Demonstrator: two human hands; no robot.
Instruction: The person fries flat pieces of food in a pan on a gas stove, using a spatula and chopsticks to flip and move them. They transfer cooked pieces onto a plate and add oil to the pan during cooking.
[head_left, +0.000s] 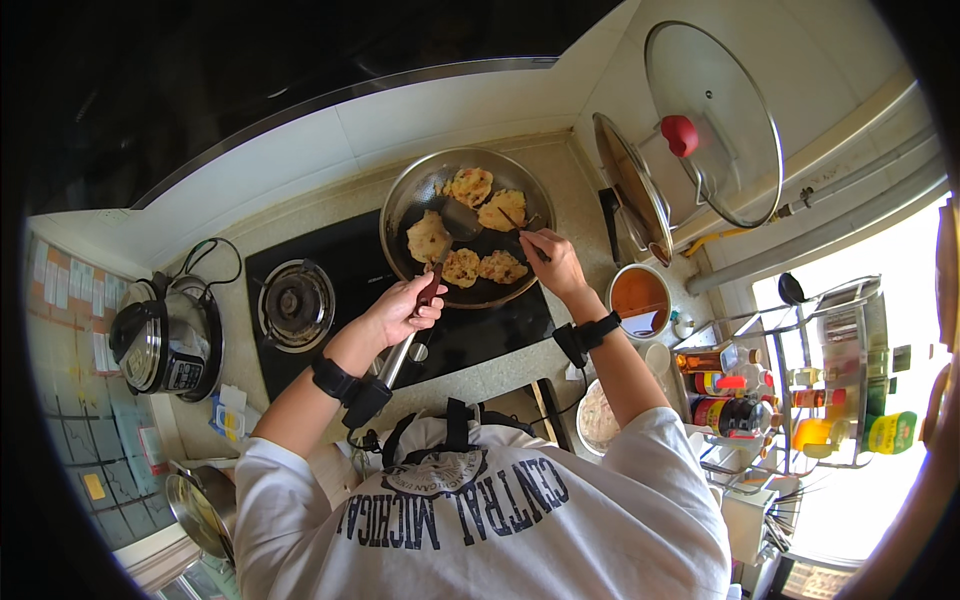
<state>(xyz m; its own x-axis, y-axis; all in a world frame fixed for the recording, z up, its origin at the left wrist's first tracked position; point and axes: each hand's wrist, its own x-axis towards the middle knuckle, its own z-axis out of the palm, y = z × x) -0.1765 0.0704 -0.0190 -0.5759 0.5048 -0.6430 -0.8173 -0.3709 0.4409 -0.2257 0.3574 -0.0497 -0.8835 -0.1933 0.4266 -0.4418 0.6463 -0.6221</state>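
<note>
A wide metal frying pan (471, 297) stands on the right side of the black gas hob, with several browned patties in it. My left hand (411, 306) is closed around the dark red handle of a spatula (460, 220), whose flat blade lies in the pan between the patties. My right hand (551, 259) is over the pan's right rim, its fingers pinching a thin dark utensil, seemingly chopsticks (510, 218); the tip reaches the upper right patty (502, 210). Beside the blade, at the left, lies a larger pale patty (428, 238).
An unused burner (297, 305) and an electric pressure cooker (174, 352) are to the left. At the right stand a pot of orange-red liquid (639, 295), a bowl of pale mixture (597, 420), bottles on a rack (731, 416) and a wall-hung glass lid (712, 60).
</note>
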